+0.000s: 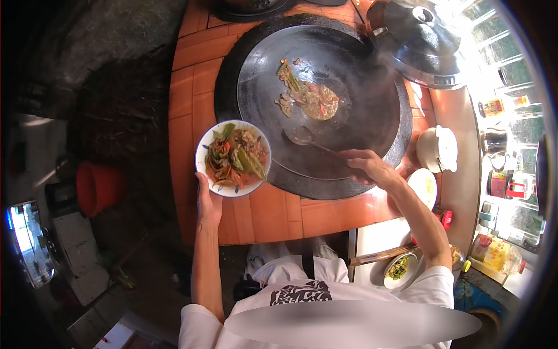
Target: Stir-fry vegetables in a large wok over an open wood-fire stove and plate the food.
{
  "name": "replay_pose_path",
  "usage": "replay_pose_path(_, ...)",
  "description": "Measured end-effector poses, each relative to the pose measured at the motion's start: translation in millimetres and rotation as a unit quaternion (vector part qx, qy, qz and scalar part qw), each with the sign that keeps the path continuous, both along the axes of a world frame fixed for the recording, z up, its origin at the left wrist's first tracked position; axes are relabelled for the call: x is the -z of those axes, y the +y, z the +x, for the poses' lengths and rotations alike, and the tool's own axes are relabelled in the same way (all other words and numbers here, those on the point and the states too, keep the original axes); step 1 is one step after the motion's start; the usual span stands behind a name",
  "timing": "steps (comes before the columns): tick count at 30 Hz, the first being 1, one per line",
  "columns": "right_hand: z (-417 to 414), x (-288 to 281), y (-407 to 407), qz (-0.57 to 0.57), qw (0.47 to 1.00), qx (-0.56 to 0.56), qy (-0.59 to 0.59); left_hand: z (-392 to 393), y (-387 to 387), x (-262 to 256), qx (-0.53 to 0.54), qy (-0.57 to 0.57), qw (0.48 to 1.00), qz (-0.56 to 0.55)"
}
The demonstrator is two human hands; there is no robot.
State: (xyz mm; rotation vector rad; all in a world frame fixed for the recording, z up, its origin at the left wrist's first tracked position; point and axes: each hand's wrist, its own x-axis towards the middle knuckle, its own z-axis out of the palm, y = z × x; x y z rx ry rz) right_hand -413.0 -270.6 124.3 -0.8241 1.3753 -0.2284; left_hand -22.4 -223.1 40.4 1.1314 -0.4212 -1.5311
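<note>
My left hand (209, 200) holds a white plate (203, 179) with a blue rim at its lower left edge. Green and red peppers with bits of cooked food (237, 157) fill the plate, which is over the stove's front left edge. In my right hand (370, 168) is the handle of a metal ladle (301, 134). The ladle's bowl is low in a large black wok (270, 104) set into the stove. Farther back in the wok lies some leftover food with sauce (320, 102), apart from the ladle. Steam hazes the wok's right side.
An orange-tiled stove top (257, 218) surrounds the wok. A domed metal lid (423, 48) stands at the back right. Along the right are a cream pot (437, 148), a white dish (423, 187) and several bottles. A plate of green food (397, 268) sits lower right. A red bucket (98, 187) is at left.
</note>
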Motion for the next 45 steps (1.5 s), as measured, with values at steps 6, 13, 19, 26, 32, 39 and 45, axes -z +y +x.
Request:
replay_pose_path(6, 31.7, 66.0, -53.7, -0.101, 0.980, 0.144, -0.089, -7.6, 5.6, -4.6, 0.001, 0.012, 1.000, -0.011)
replay_pose_path(13, 1.0, 13.6, -25.5, -0.035, 0.997, 0.057, 0.028, -1.8, 8.3, -3.2, 0.009, 0.007, 1.000, -0.009)
replay_pose_path(19, -50.2, 46.8, -17.7, -0.094, 0.983, 0.018, 0.159, -9.2, 3.5, 2.0, 0.016, 0.007, 1.000, -0.002)
replay_pose_path(26, -42.3, 161.9, -63.3, -0.207, 0.963, 0.155, -0.072, -27.4, -3.9, -6.8, 0.038, 0.014, 0.999, 0.010)
replay_pose_path(32, -22.7, 162.1, -67.1, -0.248, 0.943, 0.211, -0.074, -36.9, -17.3, 1.8, 0.043, -0.010, 0.999, 0.014)
replay_pose_path(39, -36.2, 40.7, -37.6, -0.297, 0.945, 0.137, 0.015, -80.0, -71.1, 13.1, 0.093, 0.007, 0.996, 0.007)
replay_pose_path(45, -44.6, -62.2, -5.7, -0.287, 0.953, 0.081, 0.057, -113.0, -109.0, 28.9, 0.153, 0.052, 0.986, -0.045)
